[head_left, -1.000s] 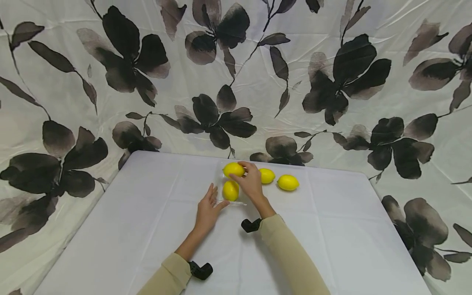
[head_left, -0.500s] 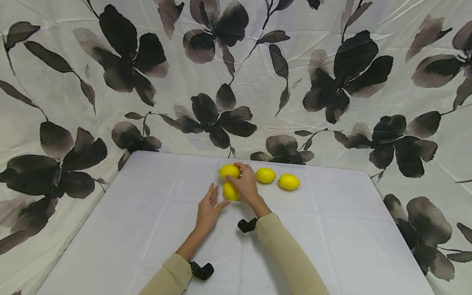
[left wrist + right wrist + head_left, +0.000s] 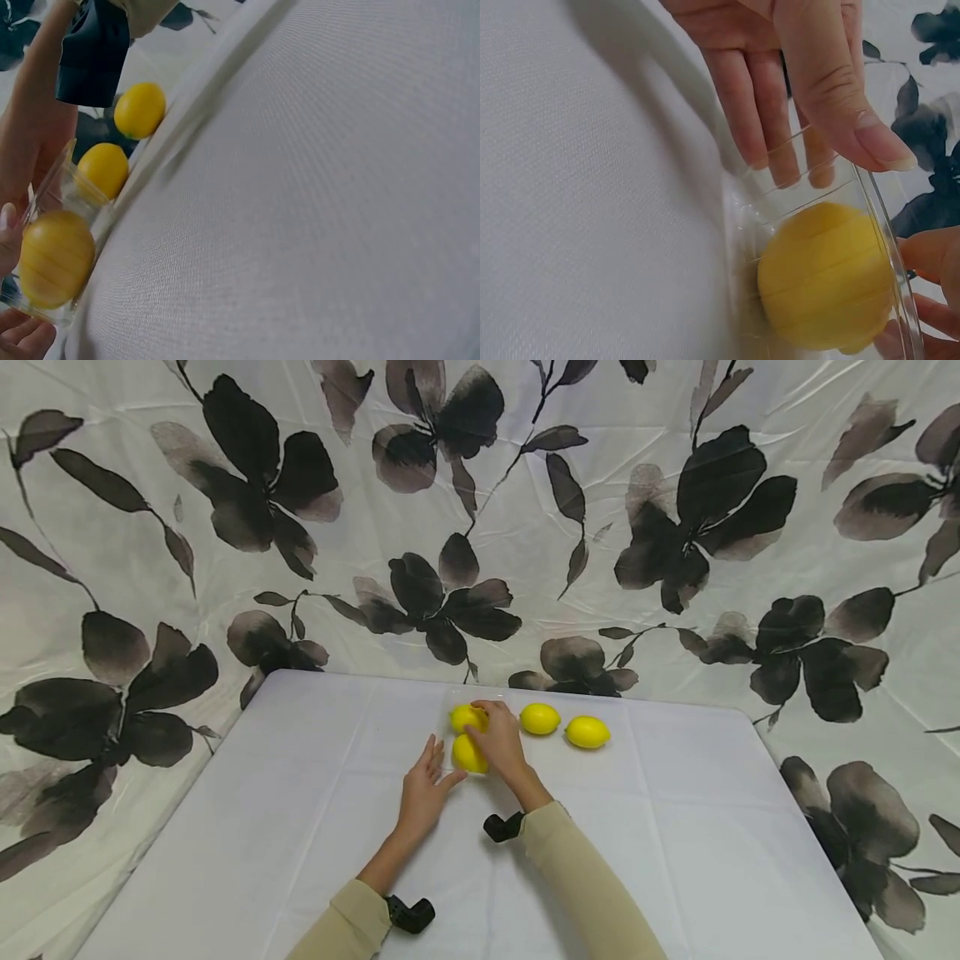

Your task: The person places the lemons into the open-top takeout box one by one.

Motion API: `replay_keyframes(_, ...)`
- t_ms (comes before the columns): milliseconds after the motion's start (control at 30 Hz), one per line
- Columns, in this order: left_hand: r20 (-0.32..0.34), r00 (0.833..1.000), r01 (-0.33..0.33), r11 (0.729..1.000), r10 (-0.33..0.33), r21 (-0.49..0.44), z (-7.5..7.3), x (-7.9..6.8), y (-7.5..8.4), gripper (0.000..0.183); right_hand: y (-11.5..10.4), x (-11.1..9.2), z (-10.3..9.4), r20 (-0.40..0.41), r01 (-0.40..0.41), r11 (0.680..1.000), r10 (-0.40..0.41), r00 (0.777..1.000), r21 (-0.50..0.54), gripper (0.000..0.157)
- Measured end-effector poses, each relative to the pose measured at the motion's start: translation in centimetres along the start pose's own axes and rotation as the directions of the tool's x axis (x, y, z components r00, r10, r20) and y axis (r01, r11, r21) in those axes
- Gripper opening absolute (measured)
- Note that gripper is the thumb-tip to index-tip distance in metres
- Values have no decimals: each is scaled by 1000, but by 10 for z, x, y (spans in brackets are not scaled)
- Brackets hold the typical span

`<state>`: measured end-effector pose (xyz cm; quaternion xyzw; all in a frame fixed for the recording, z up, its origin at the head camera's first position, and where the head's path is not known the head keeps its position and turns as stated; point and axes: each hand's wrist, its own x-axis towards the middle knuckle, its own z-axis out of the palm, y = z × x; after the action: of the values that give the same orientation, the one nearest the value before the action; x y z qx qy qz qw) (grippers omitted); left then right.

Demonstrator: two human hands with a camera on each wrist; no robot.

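A clear plastic container (image 3: 862,180) holds two yellow lemons, one behind the other. My right hand (image 3: 502,739) reaches in from the right and grips the far lemon (image 3: 461,719) between thumb and fingers. The near lemon (image 3: 468,755) is partly covered by that hand in the head view; through the clear wall, a lemon (image 3: 825,277) shows large in the right wrist view. My left hand (image 3: 423,789) stays at the container's near left corner. Its straight fingers (image 3: 739,105) lie along the outside, and its thumb (image 3: 832,97) extends by the rim.
Two loose lemons lie on the table (image 3: 675,860) right of the container: one close by (image 3: 540,719), the other (image 3: 588,732) farther right. Behind the table's far edge hangs a floral cloth (image 3: 465,502). Each wrist wears a black camera.
My right hand has shifted slightly left and then lowered the lemon it grips beside the near one. More of the closer loose lemon now shows. My left hand has stayed put.
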<state>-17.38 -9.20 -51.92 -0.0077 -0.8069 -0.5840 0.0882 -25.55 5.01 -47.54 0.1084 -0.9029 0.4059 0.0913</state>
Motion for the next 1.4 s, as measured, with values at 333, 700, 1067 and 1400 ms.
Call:
replay_keyframes(333,4,1000,6,1000,-6,-7,0,0,2,88,5,-1,-13,-14,6,983,-4,1000,185,39)
replay_keyframes(700,-1,1000,-6,1000,6,-1,-2,1,3,89,11,1,-38,-69,36,981,-23,997,192,42)
replay_keyframes(1067,10,1000,13,1000,-12,-26,-1,4,3,89,29,0,-67,-129,30,979,-4,992,201,43)
replay_keyframes(1400,17,1000,12,1000,-11,-11,0,1,2,89,47,-7,-82,-175,8,980,28,984,200,45)
